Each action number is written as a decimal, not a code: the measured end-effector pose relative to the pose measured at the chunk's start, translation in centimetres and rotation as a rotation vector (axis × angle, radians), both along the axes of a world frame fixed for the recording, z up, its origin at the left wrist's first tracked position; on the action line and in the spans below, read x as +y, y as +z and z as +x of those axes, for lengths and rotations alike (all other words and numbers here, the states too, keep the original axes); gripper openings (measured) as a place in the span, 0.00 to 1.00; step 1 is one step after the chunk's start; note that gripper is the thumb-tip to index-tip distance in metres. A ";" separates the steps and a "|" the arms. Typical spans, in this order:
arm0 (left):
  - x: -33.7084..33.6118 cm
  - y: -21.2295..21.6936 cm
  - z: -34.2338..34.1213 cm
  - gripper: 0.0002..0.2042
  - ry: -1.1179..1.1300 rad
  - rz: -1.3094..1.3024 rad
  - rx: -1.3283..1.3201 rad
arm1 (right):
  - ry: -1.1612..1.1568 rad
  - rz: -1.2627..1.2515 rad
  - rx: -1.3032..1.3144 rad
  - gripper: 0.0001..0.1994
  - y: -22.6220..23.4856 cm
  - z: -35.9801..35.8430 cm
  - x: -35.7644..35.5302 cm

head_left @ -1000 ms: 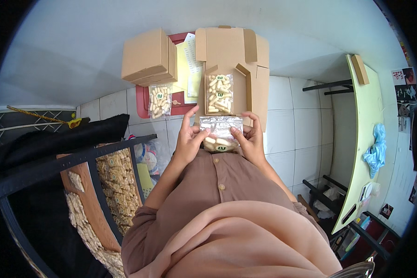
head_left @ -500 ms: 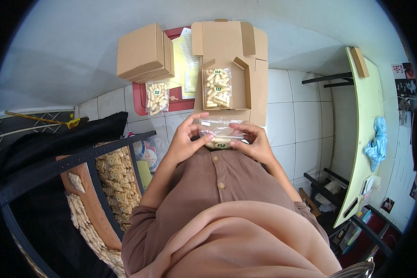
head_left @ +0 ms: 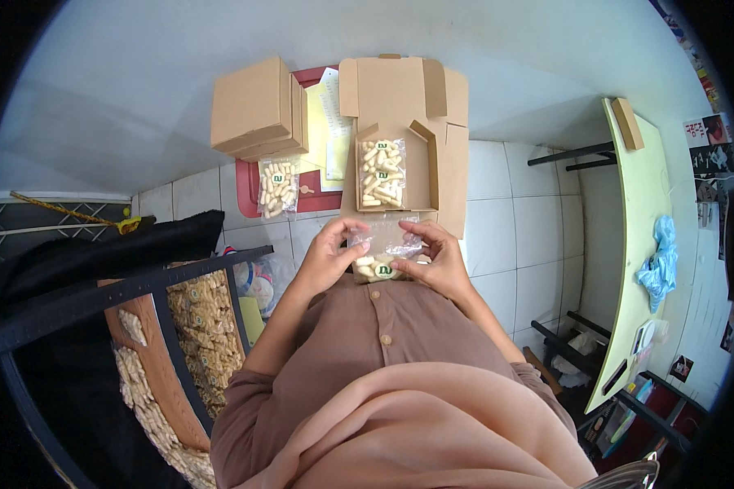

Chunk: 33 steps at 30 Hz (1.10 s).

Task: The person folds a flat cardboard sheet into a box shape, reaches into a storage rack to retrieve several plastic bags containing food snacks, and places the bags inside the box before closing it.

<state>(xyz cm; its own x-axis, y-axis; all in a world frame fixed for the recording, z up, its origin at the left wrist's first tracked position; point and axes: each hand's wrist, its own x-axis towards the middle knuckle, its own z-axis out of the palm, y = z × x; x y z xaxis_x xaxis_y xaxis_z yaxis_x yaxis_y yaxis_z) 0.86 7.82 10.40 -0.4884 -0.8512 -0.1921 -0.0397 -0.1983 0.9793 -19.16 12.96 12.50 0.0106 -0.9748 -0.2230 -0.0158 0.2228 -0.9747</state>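
Note:
Between my two hands is a clear plastic bag (head_left: 375, 269) with pale, finger-shaped snack pieces in its lower part and a round green-and-white label. My left hand (head_left: 334, 253) pinches the bag's left side near the top. At the right side, my right hand (head_left: 435, 254) grips the same bag. Just beyond my hands lies an open cardboard box (head_left: 434, 167) with filled bags (head_left: 382, 175) of the same pieces on its left side. Another filled bag (head_left: 278, 189) rests on the red tray to the left of the box.
Closed cardboard boxes (head_left: 253, 106) are stacked on the red tray (head_left: 247, 191), beside yellow and white papers (head_left: 331, 122). More filled bags (head_left: 204, 326) lie in a dark-framed rack (head_left: 130, 285) at left. A pale yellow table (head_left: 628, 269) with a blue plastic bag (head_left: 659, 265) stands at right.
The bag in my hands now hangs more upright, showing more of its pieces and label. The view has tilted slightly, so the surroundings appear lower in the picture.

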 end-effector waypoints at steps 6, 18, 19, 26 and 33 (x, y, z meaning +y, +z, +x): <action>0.2 -0.6 1.1 0.15 -0.207 -0.168 -0.300 | 0.130 0.174 0.040 0.28 -0.9 -1.1 0.1; 1.2 -3.0 -0.3 0.17 -0.097 0.059 -0.109 | 0.114 0.168 0.049 0.22 -6.0 -1.9 1.7; 0.9 -3.1 -0.5 0.19 -0.094 0.094 -0.109 | 0.068 0.152 0.010 0.22 -6.6 -2.0 1.3; -5.1 -4.8 -5.9 0.25 -0.061 -0.132 -0.257 | 0.071 -0.069 0.114 0.16 -7.9 -7.4 -9.9; -10.1 -10.5 -7.7 0.32 -0.273 -0.843 -0.825 | 0.141 -0.065 0.418 0.12 -9.9 -9.4 -15.0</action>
<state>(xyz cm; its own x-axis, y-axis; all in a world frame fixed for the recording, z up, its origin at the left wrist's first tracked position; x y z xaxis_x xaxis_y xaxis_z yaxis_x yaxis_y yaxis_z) -6.84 -2.29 -0.10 -0.6640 -0.7469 0.0351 -0.6537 0.6027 0.4575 -28.56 -2.07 2.63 0.0667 -0.9824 -0.1744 -0.4376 0.1283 -0.8900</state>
